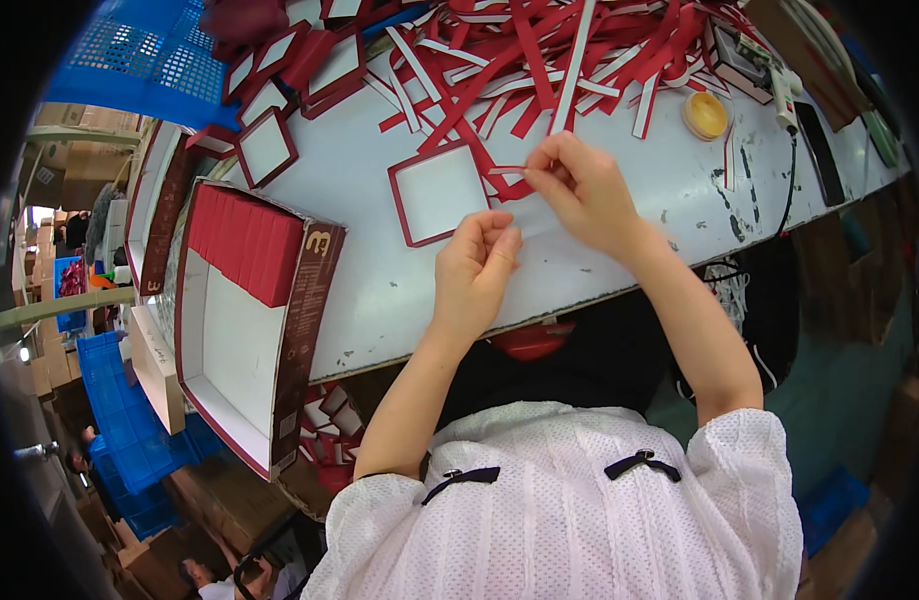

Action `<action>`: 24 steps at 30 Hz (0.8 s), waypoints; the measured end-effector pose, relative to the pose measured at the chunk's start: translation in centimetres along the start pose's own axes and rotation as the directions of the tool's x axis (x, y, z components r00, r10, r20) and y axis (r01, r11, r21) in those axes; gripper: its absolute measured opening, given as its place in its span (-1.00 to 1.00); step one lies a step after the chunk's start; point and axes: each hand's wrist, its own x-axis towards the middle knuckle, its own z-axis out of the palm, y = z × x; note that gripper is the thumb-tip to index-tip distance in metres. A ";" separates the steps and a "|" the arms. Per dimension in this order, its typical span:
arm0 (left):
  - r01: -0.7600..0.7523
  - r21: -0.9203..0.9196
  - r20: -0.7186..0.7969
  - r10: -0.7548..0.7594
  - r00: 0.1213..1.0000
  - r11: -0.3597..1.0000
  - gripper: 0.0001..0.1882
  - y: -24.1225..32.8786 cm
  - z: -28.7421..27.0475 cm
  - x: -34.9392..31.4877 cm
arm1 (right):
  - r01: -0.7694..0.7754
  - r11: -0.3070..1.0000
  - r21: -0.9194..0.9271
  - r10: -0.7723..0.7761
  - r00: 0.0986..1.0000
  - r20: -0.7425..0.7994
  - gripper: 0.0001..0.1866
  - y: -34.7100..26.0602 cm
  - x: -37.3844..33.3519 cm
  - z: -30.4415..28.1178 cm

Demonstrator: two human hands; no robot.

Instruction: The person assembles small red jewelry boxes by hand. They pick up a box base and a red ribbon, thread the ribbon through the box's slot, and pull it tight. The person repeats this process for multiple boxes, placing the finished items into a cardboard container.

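Head view: the work looks partway along, since a row of red boxes [245, 242] fills the upper end of the carton [232, 335] at left of the frame, with bare white bottom below them, while loose strips [550, 95] heap at top centre and red-rimmed trays [266, 150] lie at upper left, seemingly still to be handled. One square tray [436, 196] sits at centre, just beside both hands. The right hand [592, 200] pinches a short red-and-white strip [507, 171], thumb and forefinger closed on it near the tray's right side. The left hand [472, 280] is loosely curled by the tray's lower-right corner (whether it holds anything, one cannot tell).
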 end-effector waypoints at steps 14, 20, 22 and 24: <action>0.251 -0.289 0.428 -0.110 0.897 0.924 -0.88 3.8 1.1 -2.6 | -0.557 0.659 0.505 0.544 0.817 0.191 -0.90 -8.4 -7.2 -2.8; 0.135 -0.314 0.304 -0.035 0.952 0.940 -0.86 2.6 0.7 -5.7 | -0.123 0.980 -0.155 0.099 0.983 -0.155 -0.88 -7.9 -10.4 0.1; -0.055 -0.211 0.193 0.097 0.976 0.976 -0.88 2.6 0.1 -6.6 | -0.010 0.945 -0.328 -0.025 0.994 -0.105 -0.88 -8.3 -10.9 0.4; -0.134 -0.139 0.100 0.148 0.984 0.981 -0.90 2.4 -0.3 -7.7 | 0.204 0.877 -0.434 -0.218 0.976 0.019 -0.85 -9.3 -10.5 1.3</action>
